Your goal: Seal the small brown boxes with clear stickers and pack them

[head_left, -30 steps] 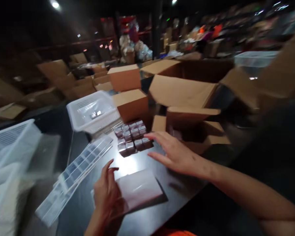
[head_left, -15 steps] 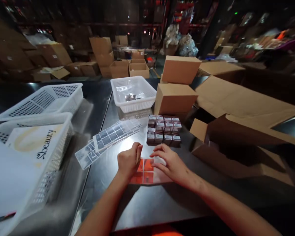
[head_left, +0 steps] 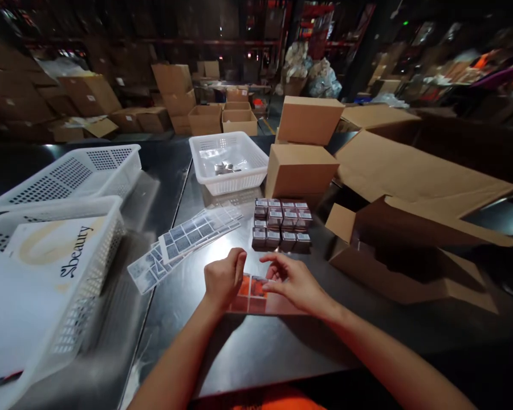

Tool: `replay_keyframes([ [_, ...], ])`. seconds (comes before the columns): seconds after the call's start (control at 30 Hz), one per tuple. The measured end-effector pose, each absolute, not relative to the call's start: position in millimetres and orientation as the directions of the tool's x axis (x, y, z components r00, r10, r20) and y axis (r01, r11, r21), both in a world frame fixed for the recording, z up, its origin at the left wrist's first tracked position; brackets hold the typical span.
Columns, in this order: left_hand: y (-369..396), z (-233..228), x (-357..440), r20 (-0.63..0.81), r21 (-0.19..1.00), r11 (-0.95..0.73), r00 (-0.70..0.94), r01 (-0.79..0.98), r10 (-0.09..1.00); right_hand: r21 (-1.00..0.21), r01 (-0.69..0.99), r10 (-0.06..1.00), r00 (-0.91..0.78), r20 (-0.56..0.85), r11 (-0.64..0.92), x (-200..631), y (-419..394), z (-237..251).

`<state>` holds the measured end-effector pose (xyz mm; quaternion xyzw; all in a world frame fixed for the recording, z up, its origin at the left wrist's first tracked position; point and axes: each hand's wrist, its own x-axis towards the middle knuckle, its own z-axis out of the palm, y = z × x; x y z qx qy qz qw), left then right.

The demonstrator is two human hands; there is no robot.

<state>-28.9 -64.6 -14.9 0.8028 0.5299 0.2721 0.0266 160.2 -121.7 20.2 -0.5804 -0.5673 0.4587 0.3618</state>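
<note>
A sheet of orange-red labels (head_left: 253,293) lies flat on the dark table (head_left: 256,353), and it serves as the landmark here. Its left edge is covered by the left hand (head_left: 223,279), whose fingers are curled loosely inward over it; whether anything is pinched cannot be told. The right hand (head_left: 291,280) rests on the sheet's right part, thumb and forefinger drawn together at the top edge — apparently nipping a label.

Just beyond the sheet a block of small dark boxes (head_left: 281,223) is set in rows, barcodes upward. Left of the sheet, strips of grey labels (head_left: 188,239) are fanned out. Farther beyond, a white basket (head_left: 205,162) holds a few small silvery pieces. Far left, a second basket (head_left: 98,228) holds a printed white bag (head_left: 47,250). Right of the sheet lies an open cardboard carton (head_left: 393,256) — bare tabletop is seen between them and toward the near edge.
</note>
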Motion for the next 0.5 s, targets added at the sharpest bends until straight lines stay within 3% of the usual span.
replay_keyframes([
  [0.17, -65.7, -17.5, -28.8, 0.481, 0.315, -0.504, 0.322, 0.804, 0.815, -0.925, 0.338, 0.981, -0.016, -0.192, -0.176, 162.7, -116.9, 19.4],
  [0.27, -66.8, -12.6, -27.3, 0.414, 0.304, -0.462, 0.322, 0.833, 0.852, -0.890, 0.436, 0.986, -0.038, -0.163, -0.131, 161.2, -119.0, 17.4],
  [0.37, -64.8, -3.9, -26.0, 0.214, 0.270, -0.313, 0.261, 0.910, 0.941, -0.774, 0.599, 0.979, -0.140, 0.149, 0.204, 158.6, -130.5, 16.8],
  [0.43, -61.2, 1.1, -26.6, 0.107, 0.234, -0.237, 0.217, 0.943, 0.970, -0.557, 0.637, 0.841, -0.325, 0.433, 0.532, 159.8, -139.4, 21.1],
  [0.5, -56.8, 4.0, -28.0, 0.051, 0.208, -0.209, 0.203, 0.956, 0.978, -0.395, 0.568, 0.679, -0.470, 0.563, 0.722, 165.4, -142.2, 31.3],
])
